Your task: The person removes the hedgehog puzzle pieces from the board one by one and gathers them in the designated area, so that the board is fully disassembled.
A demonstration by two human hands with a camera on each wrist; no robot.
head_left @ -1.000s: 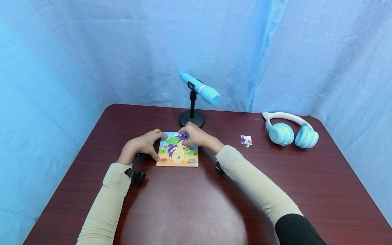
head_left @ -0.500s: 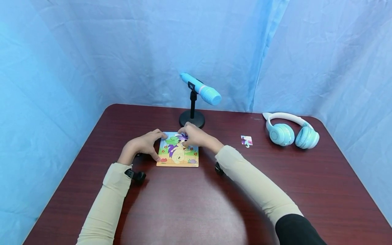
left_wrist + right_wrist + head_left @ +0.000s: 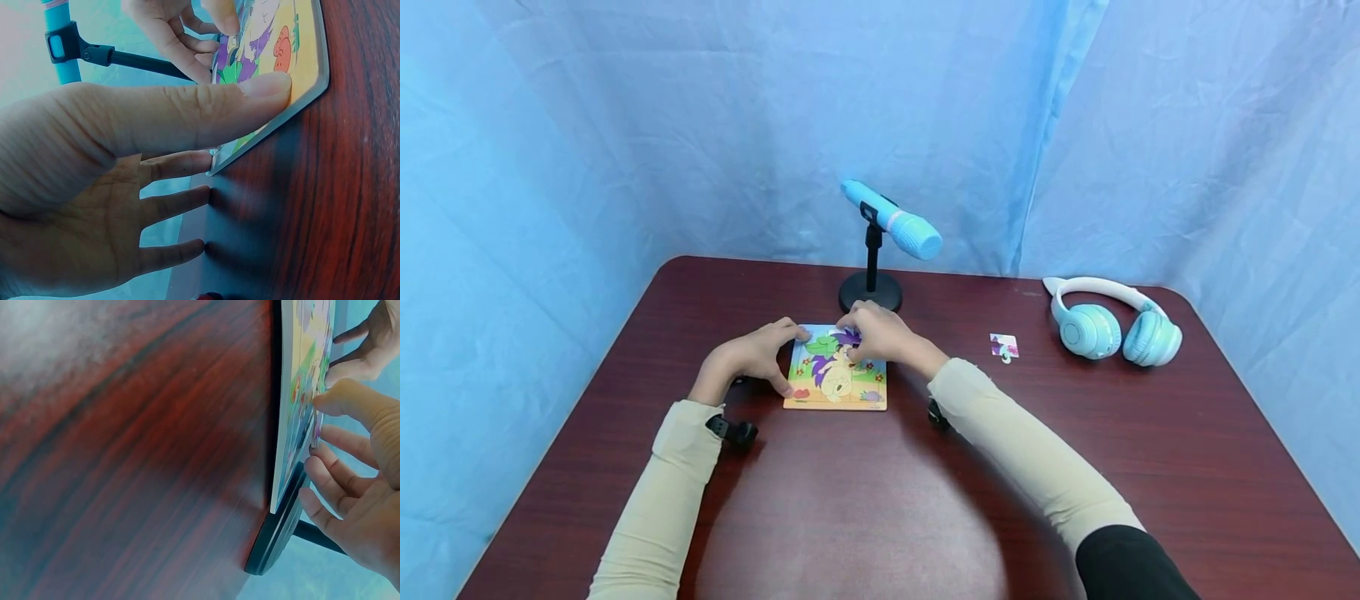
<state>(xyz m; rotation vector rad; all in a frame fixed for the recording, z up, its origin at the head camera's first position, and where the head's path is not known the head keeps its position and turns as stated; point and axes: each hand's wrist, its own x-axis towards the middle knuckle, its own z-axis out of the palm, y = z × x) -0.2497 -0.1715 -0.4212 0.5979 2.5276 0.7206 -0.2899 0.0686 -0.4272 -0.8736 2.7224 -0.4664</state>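
Observation:
A square jigsaw puzzle [image 3: 837, 385] with a purple-haired cartoon figure lies flat on the table. My left hand [image 3: 751, 354] rests at its left side, thumb on the lower left corner and a fingertip at the upper left one. In the left wrist view the left thumb [image 3: 206, 112] is straight across the picture and the fingers are extended. Over the puzzle's upper right, my right hand [image 3: 883, 335] pinches a puzzle piece [image 3: 316, 430] between thumb and fingers. The right hand covers that corner from above. Another loose puzzle piece [image 3: 1004, 347] lies apart to the right.
Behind the puzzle stands a blue microphone [image 3: 897, 220] on a black stand [image 3: 870, 290], its round base close to the right hand. Cat-ear headphones [image 3: 1092, 328] lie at the back right of the dark red table [image 3: 850, 500]. Blue cloth [image 3: 737, 125] hangs around the back and sides.

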